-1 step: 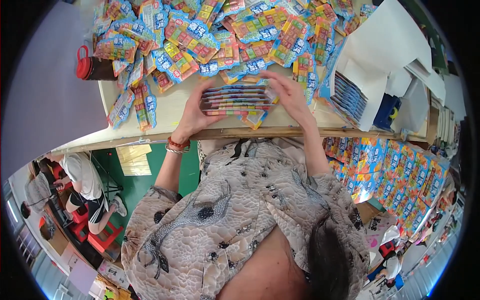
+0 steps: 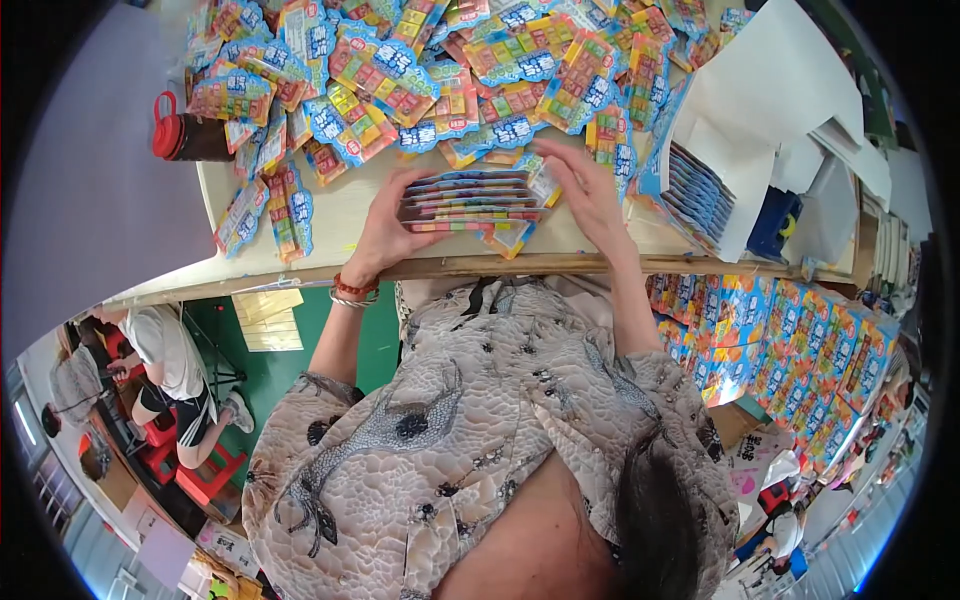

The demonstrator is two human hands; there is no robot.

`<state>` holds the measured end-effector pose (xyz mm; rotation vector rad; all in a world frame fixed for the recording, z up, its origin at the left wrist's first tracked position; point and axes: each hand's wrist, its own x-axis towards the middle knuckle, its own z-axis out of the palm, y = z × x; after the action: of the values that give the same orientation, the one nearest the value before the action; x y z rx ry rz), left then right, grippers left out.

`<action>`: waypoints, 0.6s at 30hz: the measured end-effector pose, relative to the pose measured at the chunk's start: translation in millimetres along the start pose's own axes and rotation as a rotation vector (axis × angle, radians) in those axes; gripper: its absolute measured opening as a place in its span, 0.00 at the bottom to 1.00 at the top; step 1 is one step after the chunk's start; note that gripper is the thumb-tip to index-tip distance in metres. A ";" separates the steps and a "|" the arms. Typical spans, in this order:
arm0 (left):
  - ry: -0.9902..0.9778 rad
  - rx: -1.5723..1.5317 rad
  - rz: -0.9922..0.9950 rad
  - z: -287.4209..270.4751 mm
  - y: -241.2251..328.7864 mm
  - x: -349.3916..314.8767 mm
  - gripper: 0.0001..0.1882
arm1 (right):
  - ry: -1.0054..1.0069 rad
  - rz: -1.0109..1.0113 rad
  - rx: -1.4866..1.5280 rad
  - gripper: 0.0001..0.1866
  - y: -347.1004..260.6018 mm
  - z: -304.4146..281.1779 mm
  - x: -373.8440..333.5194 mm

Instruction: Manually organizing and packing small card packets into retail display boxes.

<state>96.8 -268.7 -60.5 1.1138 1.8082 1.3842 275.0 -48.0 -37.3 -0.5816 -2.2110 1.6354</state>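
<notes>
My left hand (image 2: 382, 226) is wrapped round the left end of a row of candy packets (image 2: 470, 200), which stand on edge face to face near the table's front edge. At the row's right end my right hand (image 2: 590, 195) has its fingers apart and curved, close to a single packet (image 2: 543, 184) that leans there. Whether its fingertips touch that packet is hard to see. Another packet (image 2: 512, 238) lies flat partly under the row. Each packet is a colourful blister pack with a blue header and small coloured blocks.
A large heap of loose candy packets (image 2: 480, 70) covers the table's far side. On the right, a white-flapped box (image 2: 735, 150) holds a row of packets, beside a blue tape dispenser (image 2: 775, 225). A red-lidded bottle (image 2: 190, 130) lies at left. Printed cartons (image 2: 780, 340) are stacked at lower right.
My right hand has shifted slightly to the right and back from the row, so more of the leaning packet shows. My left hand and the row have hardly moved.
</notes>
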 end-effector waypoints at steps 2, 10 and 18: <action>-0.009 0.166 0.101 -10.9 -6.0 -7.0 0.43 | 0.075 0.064 -0.292 0.18 -5.7 -6.2 -12.5; 0.155 -0.113 -0.250 -56.1 -19.0 -42.7 0.39 | 0.015 0.023 -0.878 0.49 -18.7 67.6 -48.4; -0.028 0.199 -0.109 -57.6 7.0 -36.7 0.39 | -0.088 -0.057 -1.002 0.35 -7.3 43.3 -62.6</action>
<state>67.3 -326.8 -38.8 1.1088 1.9893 1.1404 306.8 -117.2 -44.0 -0.6553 -2.9844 0.4140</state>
